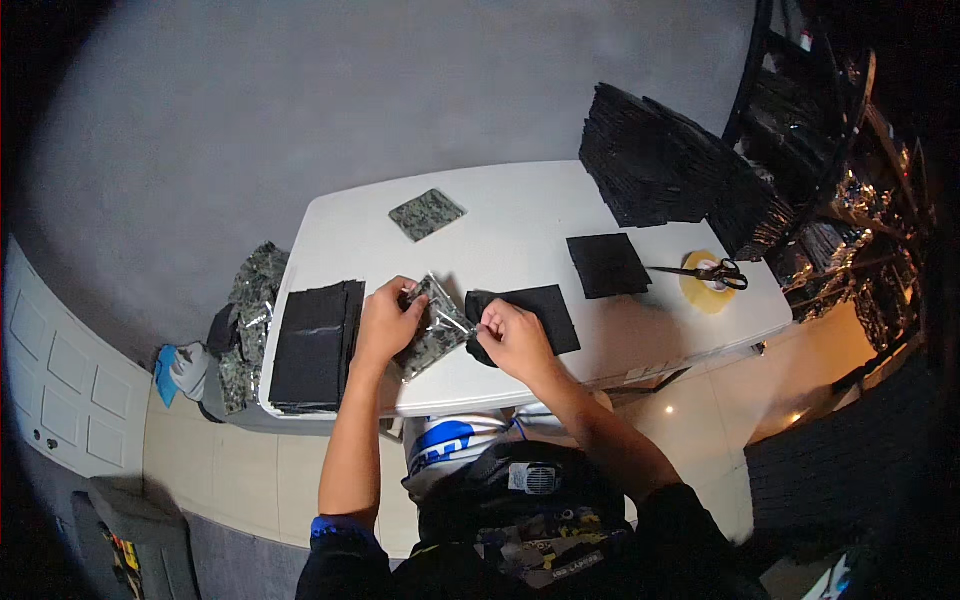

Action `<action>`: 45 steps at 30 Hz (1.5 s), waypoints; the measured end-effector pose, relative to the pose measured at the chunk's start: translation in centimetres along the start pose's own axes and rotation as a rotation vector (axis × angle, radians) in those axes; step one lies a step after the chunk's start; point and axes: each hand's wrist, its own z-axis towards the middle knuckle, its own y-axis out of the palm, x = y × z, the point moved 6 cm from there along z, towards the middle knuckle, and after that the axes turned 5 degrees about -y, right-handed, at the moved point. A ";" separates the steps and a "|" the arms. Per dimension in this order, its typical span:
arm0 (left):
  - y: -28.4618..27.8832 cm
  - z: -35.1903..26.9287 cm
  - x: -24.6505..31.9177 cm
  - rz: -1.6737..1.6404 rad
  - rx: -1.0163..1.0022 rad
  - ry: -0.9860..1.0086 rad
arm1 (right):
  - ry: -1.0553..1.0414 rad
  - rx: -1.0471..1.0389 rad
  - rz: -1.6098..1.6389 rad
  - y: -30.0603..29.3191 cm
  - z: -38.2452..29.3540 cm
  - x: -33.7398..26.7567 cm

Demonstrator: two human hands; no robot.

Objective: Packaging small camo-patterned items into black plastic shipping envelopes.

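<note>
My left hand (391, 319) grips the left side of a camouflage-patterned packet in clear plastic (436, 330), held tilted above the table. The fingers of my right hand (516, 336) pinch the plastic at the packet's right edge. Under and beside my right hand lies a black fabric piece (551, 315), its left end rumpled. To my left stands a stack of black fabric pieces (311, 349). A second camouflage packet (427, 214) lies flat toward the far edge.
On the white table (517, 217), black scissors (724, 274) rest over a roll of yellowish tape (705, 300), near a black square piece (609, 265). Large black stacks (660, 157) occupy the far right corner. More camouflage packets (251, 322) pile up beyond the left edge.
</note>
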 end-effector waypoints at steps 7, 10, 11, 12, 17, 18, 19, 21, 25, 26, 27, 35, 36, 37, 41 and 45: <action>2.9 -0.9 0.3 0.067 -0.143 -0.065 | 0.010 -0.066 -0.082 0.4 -0.2 -0.6; 3.9 -1.4 -0.1 0.031 -0.137 -0.029 | 0.037 -0.073 -0.101 0.6 -0.4 -0.2; 4.1 -1.7 0.0 -0.029 -0.104 -0.013 | -0.011 -0.036 -0.104 0.5 -0.4 -0.4; 4.1 -1.9 0.0 -0.087 -0.068 0.001 | -0.060 0.000 -0.105 0.3 -0.3 -0.6; 4.3 -2.6 -0.1 -0.221 -0.090 0.089 | -0.072 0.010 -0.118 0.3 -0.4 -0.5; 4.2 -2.6 0.1 -0.220 -0.092 0.122 | -0.064 0.009 -0.120 0.3 -0.4 -0.5; 4.1 -2.6 0.1 -0.221 -0.091 0.123 | -0.065 0.010 -0.122 0.3 -0.4 -0.5; 4.1 -2.6 0.1 -0.233 -0.109 0.115 | -0.074 0.014 -0.130 0.2 -0.3 -0.7; 4.3 -2.3 0.3 -0.314 -0.119 0.077 | -0.014 -0.044 -0.148 0.3 -0.3 -0.6; 4.4 -2.1 0.3 -0.328 -0.130 0.055 | -0.045 -0.010 -0.149 0.2 -0.2 -0.7; 4.5 -2.0 0.0 -0.341 -0.140 0.030 | -0.076 0.021 -0.147 0.1 -0.2 -0.9; 4.8 -1.6 -0.4 -0.197 -0.077 -0.001 | -0.075 0.023 -0.167 0.3 -0.2 -0.9; 4.7 -1.7 -0.1 -0.216 -0.084 0.032 | -0.084 0.031 -0.164 0.3 -0.3 -0.8; 4.6 -1.7 0.0 -0.216 -0.087 0.033 | -0.081 0.033 -0.165 0.2 -0.3 -0.7; 4.7 -1.6 0.3 -0.127 -0.143 0.110 | -0.060 -0.006 -0.177 0.3 0.0 -1.1; 5.5 -1.2 -0.1 -0.011 -0.063 0.159 | -0.138 0.014 -0.195 0.6 0.0 -1.5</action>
